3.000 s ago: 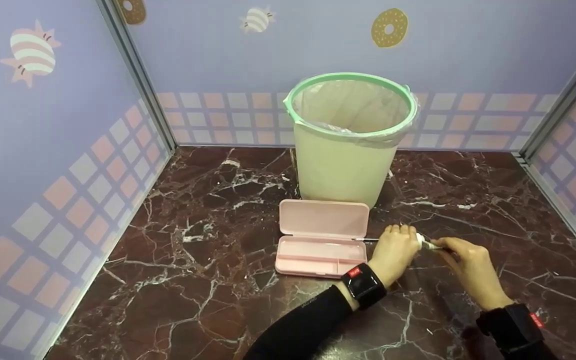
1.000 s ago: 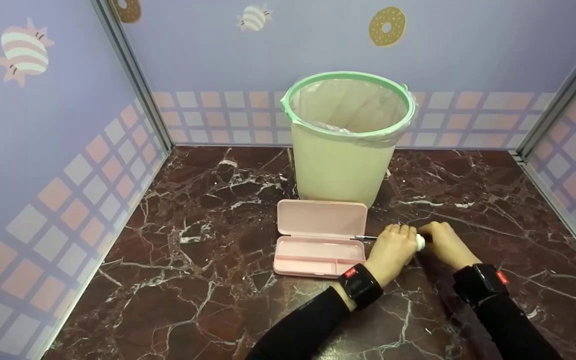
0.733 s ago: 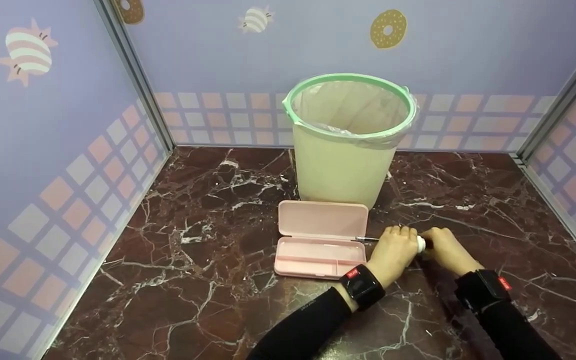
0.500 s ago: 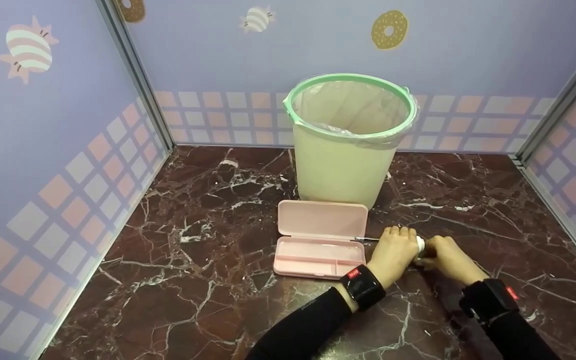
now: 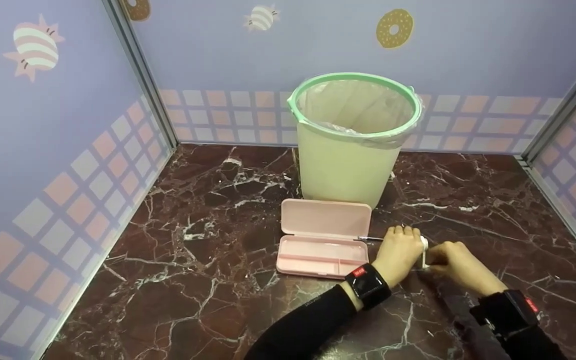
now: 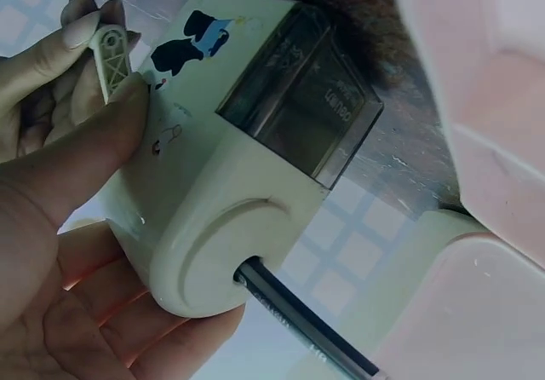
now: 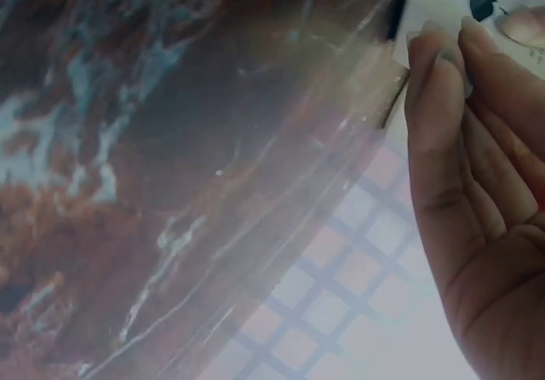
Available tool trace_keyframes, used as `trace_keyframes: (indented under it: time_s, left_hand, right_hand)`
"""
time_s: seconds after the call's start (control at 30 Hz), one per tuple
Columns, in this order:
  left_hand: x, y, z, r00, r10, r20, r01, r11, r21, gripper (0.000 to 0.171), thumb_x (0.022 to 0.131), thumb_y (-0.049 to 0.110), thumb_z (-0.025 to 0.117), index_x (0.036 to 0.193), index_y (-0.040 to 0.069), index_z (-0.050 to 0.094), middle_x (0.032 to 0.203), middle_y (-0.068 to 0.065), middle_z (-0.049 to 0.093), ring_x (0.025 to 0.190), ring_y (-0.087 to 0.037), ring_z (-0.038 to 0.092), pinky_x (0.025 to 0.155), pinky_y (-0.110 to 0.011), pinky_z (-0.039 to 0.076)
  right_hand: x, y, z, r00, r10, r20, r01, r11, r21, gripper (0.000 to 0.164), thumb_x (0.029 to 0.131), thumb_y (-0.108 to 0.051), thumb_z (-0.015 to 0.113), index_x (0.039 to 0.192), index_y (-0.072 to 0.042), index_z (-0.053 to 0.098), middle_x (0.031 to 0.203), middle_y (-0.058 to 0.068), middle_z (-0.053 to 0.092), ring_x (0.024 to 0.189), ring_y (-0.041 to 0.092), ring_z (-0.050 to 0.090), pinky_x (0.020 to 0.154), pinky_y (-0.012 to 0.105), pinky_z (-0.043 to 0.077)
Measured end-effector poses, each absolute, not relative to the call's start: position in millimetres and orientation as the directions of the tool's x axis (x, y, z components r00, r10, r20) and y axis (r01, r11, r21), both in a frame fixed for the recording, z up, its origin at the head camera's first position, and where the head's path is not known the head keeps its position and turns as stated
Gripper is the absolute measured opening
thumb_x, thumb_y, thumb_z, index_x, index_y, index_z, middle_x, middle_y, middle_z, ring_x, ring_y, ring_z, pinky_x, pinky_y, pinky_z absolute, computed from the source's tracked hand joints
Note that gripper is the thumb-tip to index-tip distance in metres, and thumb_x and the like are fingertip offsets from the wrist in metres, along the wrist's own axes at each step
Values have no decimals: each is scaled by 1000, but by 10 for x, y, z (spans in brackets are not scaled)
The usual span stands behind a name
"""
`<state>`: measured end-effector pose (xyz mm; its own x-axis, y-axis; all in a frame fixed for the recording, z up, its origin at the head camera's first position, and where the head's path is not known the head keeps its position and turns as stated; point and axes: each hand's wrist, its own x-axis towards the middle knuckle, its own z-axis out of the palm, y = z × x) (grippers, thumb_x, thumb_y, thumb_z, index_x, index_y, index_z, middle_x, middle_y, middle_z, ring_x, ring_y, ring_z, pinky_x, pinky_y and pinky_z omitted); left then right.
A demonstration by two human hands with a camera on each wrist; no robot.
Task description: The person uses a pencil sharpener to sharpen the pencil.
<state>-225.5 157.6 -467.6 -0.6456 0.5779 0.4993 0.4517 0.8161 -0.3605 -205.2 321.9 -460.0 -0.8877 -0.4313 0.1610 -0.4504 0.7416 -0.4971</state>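
Note:
My left hand (image 5: 399, 254) grips a white hand-crank pencil sharpener (image 6: 200, 175), with its thumb over the near side and fingers beneath. Cartoon prints mark the body, and a clear shavings drawer (image 6: 306, 99) shows on one side. A dark pencil (image 6: 306, 325) sticks out of the front hole, its far end near the hinge of the pink pencil case (image 5: 325, 218). On the opposite side, my right hand (image 5: 460, 267) pinches the end of the crank (image 6: 113, 60) between thumb and fingers. In the head view the crank arm points down towards me; the pencil's tip is hidden inside.
The pencil case lies with its lid raised, its compartments just left of my left hand. Behind it stands a pale green bin (image 5: 345, 165) with a plastic liner. Patterned panels (image 5: 228, 55) enclose the marbled tabletop (image 5: 208, 280) at the back and sides.
My right hand has circled with the crank, first up and left, then down and back towards the right. The left hand, sharpener and pencil have stayed nearly in place.

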Motion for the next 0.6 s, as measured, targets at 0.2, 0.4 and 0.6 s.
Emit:
trace_keyframes:
  time_s: [0.2, 0.4, 0.6]
  left_hand:
    - [-2233, 1612, -4686, -662, 569, 488, 430, 821, -375, 30, 96, 26, 45, 112, 21, 71, 100, 8, 72, 91, -7, 68, 78, -21, 52]
    - [-2238, 1621, -4706, -644, 571, 509, 419, 820, -389, 29, 96, 25, 47, 110, 21, 72, 100, 9, 72, 91, -7, 68, 78, -22, 52]
    - [-2252, 1604, -4696, -649, 582, 490, 434, 812, -390, 27, 96, 26, 48, 109, 20, 71, 95, 9, 71, 86, -6, 66, 75, -20, 50]
  right_hand:
    - [-1974, 3251, -4474, -881, -440, 173, -461, 720, -518, 15, 74, -1, 78, 70, -11, 68, 68, -6, 66, 60, -5, 51, 55, 20, 46]
    - [-1934, 3279, -4285, -891, -414, 187, -449, 736, -507, 10, 78, 0, 76, 76, -8, 72, 74, 3, 73, 64, 3, 65, 58, 22, 54]
    - [-1968, 3272, -4186, -901, -372, 223, -433, 760, -485, 8, 78, 0, 76, 78, -6, 73, 74, 4, 73, 63, 6, 67, 57, 21, 54]
